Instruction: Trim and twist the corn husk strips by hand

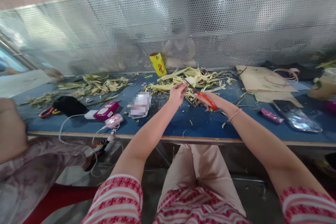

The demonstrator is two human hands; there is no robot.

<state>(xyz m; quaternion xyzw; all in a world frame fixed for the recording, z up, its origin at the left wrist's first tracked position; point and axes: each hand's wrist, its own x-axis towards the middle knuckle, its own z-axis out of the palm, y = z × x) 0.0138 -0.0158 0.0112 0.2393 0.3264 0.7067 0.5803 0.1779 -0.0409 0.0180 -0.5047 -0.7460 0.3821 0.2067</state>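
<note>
My right hand [219,101] is closed around scissors with red-orange handles [207,99]. Their dark blades [191,86] point up and left, toward my left hand. The fingers of my left hand [177,92] are pinched together at the blade tips, on what seems to be a pale plant stalk [186,82], though its held end is mostly hidden. Just behind both hands lies a loose heap of pale green-yellow stalks and leaves [170,75], and small clippings are scattered on the blue tabletop [168,129].
A yellow tube [158,63] stands against the perforated metal partition [86,35]. More trimmings [102,85], a black pouch [69,105], a magenta device [106,110] with cables lie left. Brown paper [262,78], a phone [296,115] and a drink cup [323,85] are right. Someone sits at left.
</note>
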